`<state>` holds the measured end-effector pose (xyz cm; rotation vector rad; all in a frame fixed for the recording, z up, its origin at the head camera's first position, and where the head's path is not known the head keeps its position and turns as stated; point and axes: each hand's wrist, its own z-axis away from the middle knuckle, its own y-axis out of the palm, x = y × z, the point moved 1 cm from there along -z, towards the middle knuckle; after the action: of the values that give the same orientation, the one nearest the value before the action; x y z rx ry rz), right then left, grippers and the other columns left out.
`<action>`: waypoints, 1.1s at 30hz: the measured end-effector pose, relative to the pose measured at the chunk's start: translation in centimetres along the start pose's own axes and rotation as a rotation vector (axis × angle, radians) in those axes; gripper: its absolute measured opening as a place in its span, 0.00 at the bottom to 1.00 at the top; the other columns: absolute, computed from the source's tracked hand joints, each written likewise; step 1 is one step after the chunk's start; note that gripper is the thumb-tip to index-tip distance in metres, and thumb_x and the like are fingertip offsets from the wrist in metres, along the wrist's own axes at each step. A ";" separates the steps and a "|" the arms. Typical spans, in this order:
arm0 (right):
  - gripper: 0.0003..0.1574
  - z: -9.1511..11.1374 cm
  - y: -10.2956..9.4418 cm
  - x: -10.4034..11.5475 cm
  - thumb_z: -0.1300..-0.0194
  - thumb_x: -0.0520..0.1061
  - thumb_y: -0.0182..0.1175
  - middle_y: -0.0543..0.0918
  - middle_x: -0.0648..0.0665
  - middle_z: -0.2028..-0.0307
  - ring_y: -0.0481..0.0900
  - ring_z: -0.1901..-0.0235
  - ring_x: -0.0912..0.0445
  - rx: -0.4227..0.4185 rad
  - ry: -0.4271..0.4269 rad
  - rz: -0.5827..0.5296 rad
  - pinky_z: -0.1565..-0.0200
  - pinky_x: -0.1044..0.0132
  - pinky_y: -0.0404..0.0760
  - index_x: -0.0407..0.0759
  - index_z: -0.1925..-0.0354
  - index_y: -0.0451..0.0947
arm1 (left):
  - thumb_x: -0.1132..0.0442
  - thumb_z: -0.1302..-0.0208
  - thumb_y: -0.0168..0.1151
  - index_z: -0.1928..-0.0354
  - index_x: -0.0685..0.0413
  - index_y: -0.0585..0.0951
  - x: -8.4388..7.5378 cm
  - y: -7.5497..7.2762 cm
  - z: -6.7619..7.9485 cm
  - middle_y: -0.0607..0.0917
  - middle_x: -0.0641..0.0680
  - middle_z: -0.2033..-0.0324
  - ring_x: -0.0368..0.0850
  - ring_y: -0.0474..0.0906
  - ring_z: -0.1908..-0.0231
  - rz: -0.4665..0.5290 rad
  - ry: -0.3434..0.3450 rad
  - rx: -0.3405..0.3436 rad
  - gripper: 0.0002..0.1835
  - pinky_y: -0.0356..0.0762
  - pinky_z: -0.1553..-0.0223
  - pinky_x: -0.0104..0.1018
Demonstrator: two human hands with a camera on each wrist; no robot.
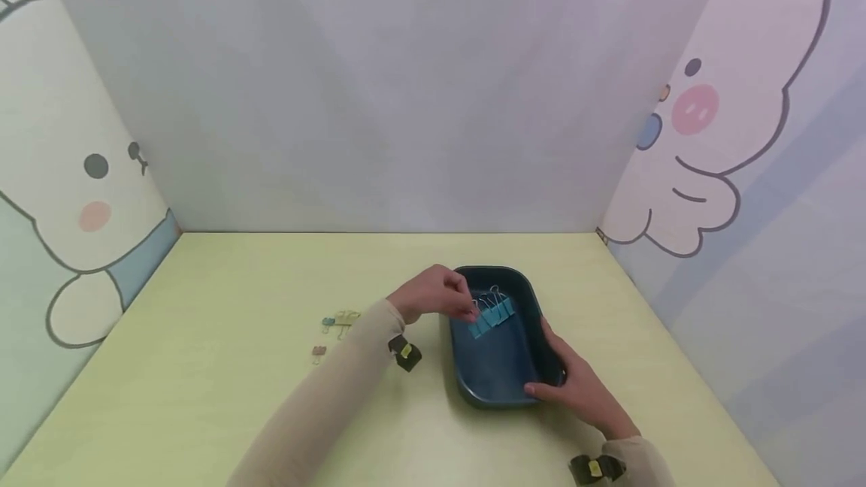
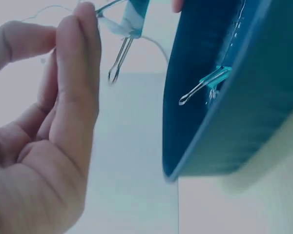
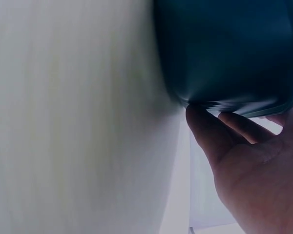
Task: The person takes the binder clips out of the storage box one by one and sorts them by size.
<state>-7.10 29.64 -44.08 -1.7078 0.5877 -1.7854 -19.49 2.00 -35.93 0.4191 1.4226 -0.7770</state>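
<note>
My left hand [image 1: 436, 293] is over the left side of a dark blue tray [image 1: 490, 374]. Its thumb and fingertips pinch the wire handle of a blue binder clip [image 2: 136, 19], which hangs beside the tray wall in the left wrist view. Inside the tray lies another teal binder clip [image 1: 502, 311] with its wire handles sticking up. At the tray's near right corner, my right hand [image 1: 575, 385] grips the wall, thumb at the rim and fingers along the outside. The right wrist view shows those fingertips against the tray's outer surface.
Left of the left forearm, on the pale yellow table [image 1: 223, 299], lie a small teal binder clip [image 1: 328, 321], a yellow binder clip [image 1: 347, 318] and a reddish-brown binder clip [image 1: 319, 351]. A grey wall [image 1: 392, 96] rises behind, with cartoon-printed panels at both sides.
</note>
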 end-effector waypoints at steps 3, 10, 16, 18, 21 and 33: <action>0.69 0.0 -0.2 0.4 0.43 0.58 0.73 0.46 0.35 0.20 0.48 0.22 0.31 0.011 0.024 0.008 0.29 0.32 0.60 0.58 0.19 0.38 | 0.62 0.35 0.65 0.70 0.59 0.82 0.7 -0.9 1.3 0.91 0.54 0.65 0.42 0.89 0.66 0.021 -0.015 -0.055 0.08 0.86 0.50 0.41; 0.69 -0.4 -0.4 0.5 0.43 0.59 0.73 0.45 0.34 0.20 0.46 0.22 0.31 0.019 0.020 0.012 0.29 0.32 0.59 0.58 0.19 0.37 | 0.63 0.37 0.67 0.56 0.58 0.84 4.1 -2.9 5.0 0.91 0.54 0.66 0.42 0.89 0.64 0.057 -0.033 -0.117 0.09 0.86 0.50 0.43; 0.70 -0.4 -0.4 0.2 0.43 0.59 0.73 0.45 0.35 0.19 0.45 0.22 0.31 0.019 0.014 0.013 0.29 0.31 0.58 0.59 0.19 0.37 | 0.58 0.37 0.69 0.52 0.60 0.86 6.6 -4.4 7.9 0.90 0.54 0.60 0.45 0.87 0.62 0.018 -0.049 -0.203 0.15 0.85 0.51 0.46; 0.70 -0.3 -0.4 0.1 0.43 0.59 0.73 0.45 0.35 0.19 0.45 0.22 0.31 0.017 0.019 0.011 0.29 0.31 0.58 0.58 0.19 0.37 | 0.57 0.37 0.69 0.53 0.61 0.86 7.4 -4.8 8.7 0.90 0.55 0.58 0.48 0.88 0.61 0.030 -0.056 -0.220 0.15 0.85 0.51 0.43; 0.70 -0.2 -0.3 0.2 0.43 0.58 0.73 0.46 0.34 0.20 0.46 0.22 0.30 0.022 0.020 0.003 0.30 0.30 0.59 0.58 0.19 0.37 | 0.58 0.37 0.70 0.53 0.62 0.86 8.2 -5.4 10.0 0.90 0.55 0.58 0.48 0.88 0.59 0.062 -0.060 -0.243 0.16 0.86 0.50 0.38; 0.70 -0.2 -0.3 -0.1 0.43 0.59 0.72 0.44 0.34 0.19 0.45 0.22 0.30 0.017 0.032 0.001 0.29 0.30 0.58 0.60 0.19 0.36 | 0.61 0.38 0.69 0.67 0.64 0.79 8.9 -6.0 13.8 0.89 0.52 0.67 0.49 0.90 0.59 0.089 -0.103 -0.338 0.12 0.83 0.54 0.35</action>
<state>-7.30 29.85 -43.96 -1.6696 0.5855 -1.8151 -14.07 -13.65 -41.62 0.1770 1.3971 -0.4675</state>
